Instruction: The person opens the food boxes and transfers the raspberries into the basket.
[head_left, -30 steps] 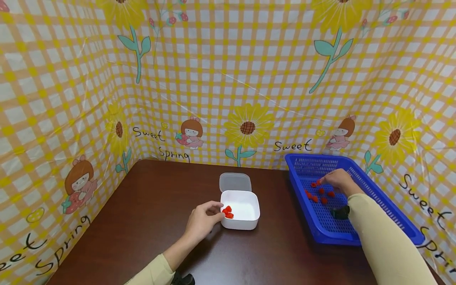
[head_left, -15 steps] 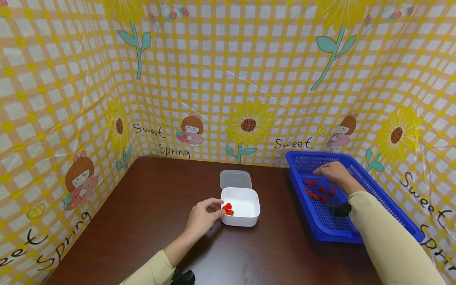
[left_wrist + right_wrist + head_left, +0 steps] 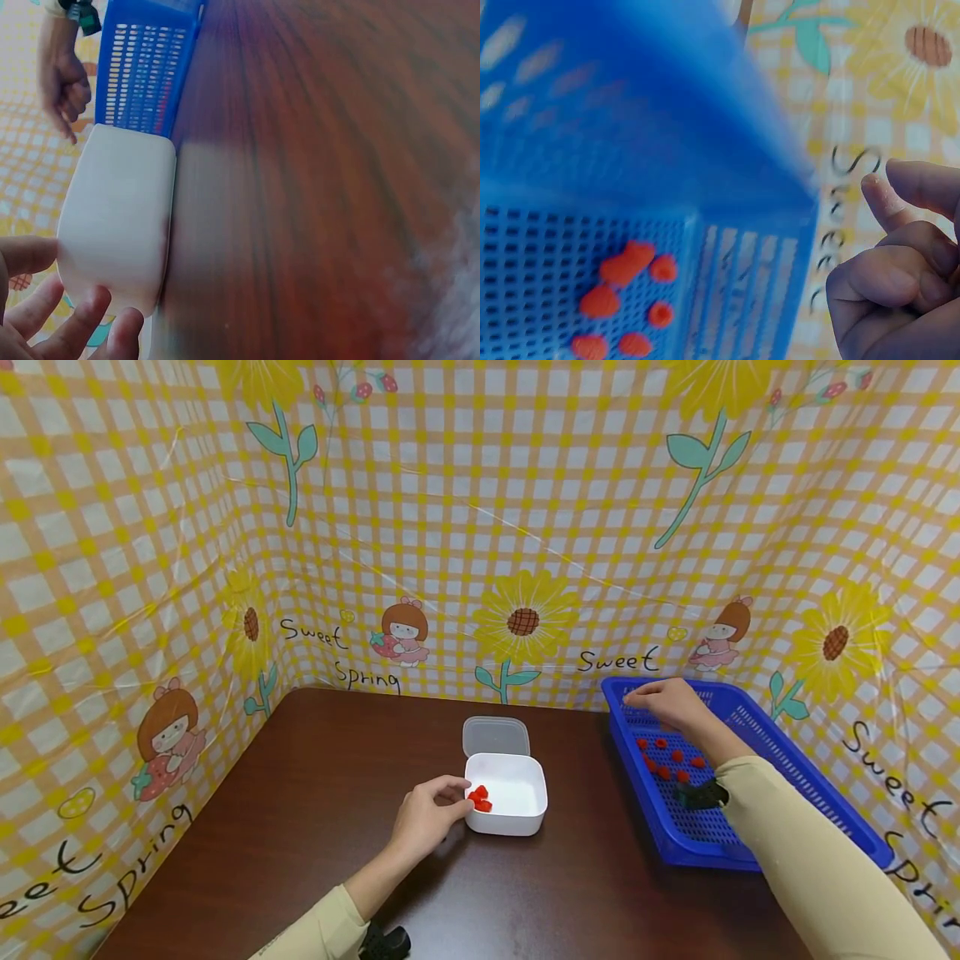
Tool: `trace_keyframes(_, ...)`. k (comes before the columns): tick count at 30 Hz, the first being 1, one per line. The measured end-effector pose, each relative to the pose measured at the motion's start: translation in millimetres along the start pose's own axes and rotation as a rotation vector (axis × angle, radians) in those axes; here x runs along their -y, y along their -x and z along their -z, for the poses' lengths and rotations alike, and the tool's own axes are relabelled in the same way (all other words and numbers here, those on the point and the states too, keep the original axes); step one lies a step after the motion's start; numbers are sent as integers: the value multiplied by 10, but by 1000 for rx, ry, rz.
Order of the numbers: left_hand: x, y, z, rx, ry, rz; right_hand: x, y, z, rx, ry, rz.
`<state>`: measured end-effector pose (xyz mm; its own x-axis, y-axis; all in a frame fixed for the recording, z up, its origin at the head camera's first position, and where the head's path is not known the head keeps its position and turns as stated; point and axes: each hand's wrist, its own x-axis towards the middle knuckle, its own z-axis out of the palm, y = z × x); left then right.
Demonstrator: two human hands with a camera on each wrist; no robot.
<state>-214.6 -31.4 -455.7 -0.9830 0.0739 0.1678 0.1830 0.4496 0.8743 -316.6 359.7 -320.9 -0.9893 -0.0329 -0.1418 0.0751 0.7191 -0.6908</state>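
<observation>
My left hand [image 3: 423, 818] is at the left wall of a small white box [image 3: 525, 827]. Thumb and fingertips rest right at its rim, fingers spread and slightly bent; the left wrist view shows the box [image 3: 120, 214] from its side. Several raspberries [image 3: 481, 805] lie inside, in the left corner. My right hand [image 3: 671, 703] hangs over the far left part of a blue basket [image 3: 660, 835]. In the right wrist view its thumb and index tip stand slightly apart, nothing showing between them, and the other fingers are bent. Several more raspberries [image 3: 600, 301] lie on the basket's slotted floor.
A clear plastic lid [image 3: 495, 737] stands open behind the white box. Everything rests on a dark brown table [image 3: 360, 735]. Checked cloth [image 3: 450, 527] with sunflowers hangs around the back and both sides. Black bands [image 3: 386, 942] are on both wrists.
My right hand has risen from the raspberries and moved left toward the basket's far left rim. One raspberry now lies farther left on the basket floor. The left hand has stayed at the box.
</observation>
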Motion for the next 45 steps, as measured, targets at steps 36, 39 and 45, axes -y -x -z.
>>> trace_keyframes(36,0,5,11,8,5,-16,803,87,-1153,187,-79,95)
trace_keyframes(39,4,5,13,10,8,-15,813,88,-1225,196,-82,91)
trace_keyframes(45,4,7,13,11,9,-15,815,83,-1384,209,-94,66)
